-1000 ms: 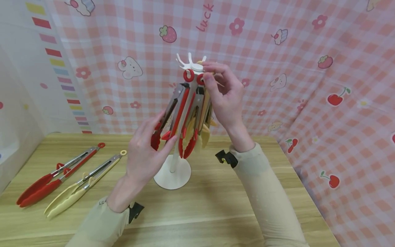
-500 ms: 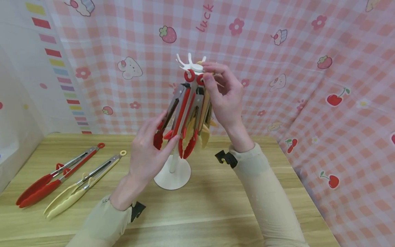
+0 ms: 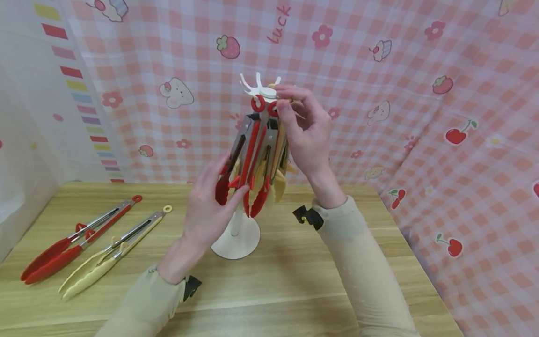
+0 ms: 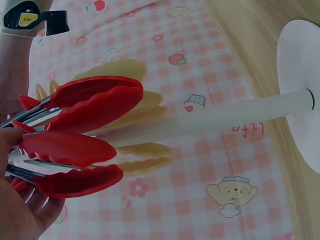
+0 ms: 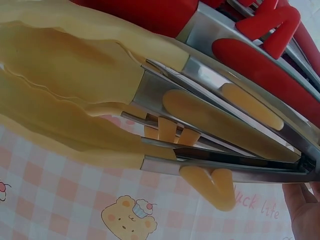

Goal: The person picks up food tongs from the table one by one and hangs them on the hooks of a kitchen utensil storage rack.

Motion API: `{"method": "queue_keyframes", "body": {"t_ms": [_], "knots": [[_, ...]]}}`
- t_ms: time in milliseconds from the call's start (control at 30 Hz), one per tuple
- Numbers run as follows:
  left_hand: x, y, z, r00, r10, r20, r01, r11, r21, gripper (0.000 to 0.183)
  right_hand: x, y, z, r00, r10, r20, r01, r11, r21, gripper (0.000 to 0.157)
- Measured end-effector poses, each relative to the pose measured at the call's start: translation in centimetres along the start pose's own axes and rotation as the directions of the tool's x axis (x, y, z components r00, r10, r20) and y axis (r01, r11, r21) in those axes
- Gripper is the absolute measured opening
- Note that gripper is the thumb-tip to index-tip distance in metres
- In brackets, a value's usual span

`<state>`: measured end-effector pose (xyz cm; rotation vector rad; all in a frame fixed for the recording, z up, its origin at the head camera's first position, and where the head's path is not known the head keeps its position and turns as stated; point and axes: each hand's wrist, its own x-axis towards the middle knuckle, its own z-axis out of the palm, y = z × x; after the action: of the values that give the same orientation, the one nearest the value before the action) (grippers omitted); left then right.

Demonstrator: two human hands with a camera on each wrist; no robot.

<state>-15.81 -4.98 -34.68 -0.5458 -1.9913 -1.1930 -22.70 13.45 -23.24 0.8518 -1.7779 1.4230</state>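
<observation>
In the head view, red-tipped tongs [image 3: 248, 154] hang by a red ring at the front left of a white hook stand [image 3: 267, 92]. My left hand [image 3: 206, 206] grips them low down, thumb in front and fingers behind; the left wrist view shows their red heads [image 4: 80, 181] beside the thumb. A second pair of red tongs [image 3: 261, 187] hangs just right of them, with yellow tongs [image 5: 215, 120] behind. My right hand [image 3: 309, 126] pinches the stand's top at its right edge, beside the second red ring; its fingertips partly cover the hook there.
Larger red tongs [image 3: 80, 238] and larger yellow tongs [image 3: 115, 252] lie on the wooden table [image 3: 294, 299] at the left. The stand's round white base [image 3: 242, 245] rests on the table. A pink checked cloth [image 3: 202, 126] hangs close behind.
My left hand has shifted a little to the right, swinging the lower end of the red tongs toward the stand's pole. The right hand has stayed at the stand's top.
</observation>
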Motion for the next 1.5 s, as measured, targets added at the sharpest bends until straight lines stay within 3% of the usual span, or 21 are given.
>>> {"method": "queue_keyframes", "body": {"t_ms": [433, 1100, 1500], "knots": [[-0.59, -0.46, 0.49, 1.0, 0.024, 0.003, -0.024, 0.999, 0.037, 0.074, 0.02, 0.16, 0.02, 1.0, -0.011, -0.004, 0.011, 1.0, -0.003, 0.079], [-0.91, -0.53, 0.61, 0.995, -0.062, 0.073, 0.059, 0.997, 0.042, 0.074, -0.01, 0.22, 0.02, 1.0, -0.015, -0.008, 0.015, 1.0, -0.01, 0.08], [-0.96, -0.6, 0.7, 0.996, -0.058, 0.067, 0.056, 0.998, 0.027, 0.074, -0.05, 0.19, 0.02, 1.0, -0.009, -0.01, 0.009, 1.0, -0.017, 0.081]]}}
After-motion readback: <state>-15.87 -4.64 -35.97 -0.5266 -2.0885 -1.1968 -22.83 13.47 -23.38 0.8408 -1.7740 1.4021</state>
